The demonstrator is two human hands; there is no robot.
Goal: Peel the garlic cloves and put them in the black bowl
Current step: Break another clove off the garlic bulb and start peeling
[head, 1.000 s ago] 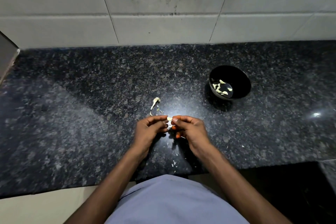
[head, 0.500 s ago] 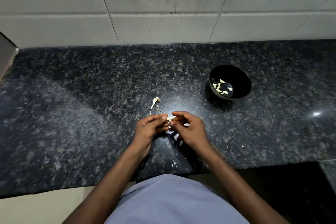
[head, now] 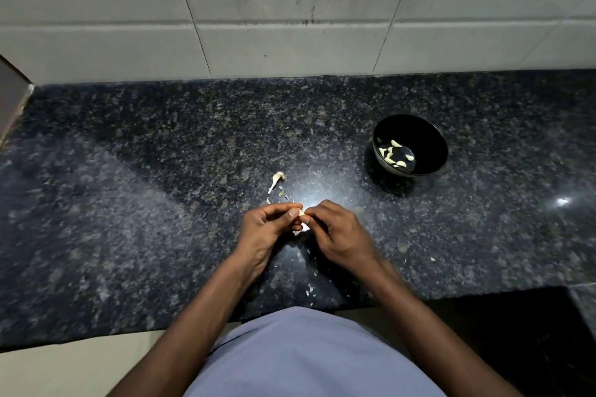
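Bowl [head: 410, 145] black, on desk [head: 161, 203]: peeled cloves [head: 392, 153] inside | left hand [head: 263, 232], right hand [head: 338, 234]: fingers of both pinch one garlic clove [head: 302, 212]

Glossy speckled granite counter [head: 161, 203], shiny black bowl [head: 432, 142], matt tiled wall [head: 290, 42].

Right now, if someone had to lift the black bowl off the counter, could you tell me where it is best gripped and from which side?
Take the black bowl by its rim, one part pinched from above with the thumb inside. It stands upright and open-topped, and the peeled cloves lie low at the bottom. The right hand is nearer, but it is pinching the garlic clove with the left hand.
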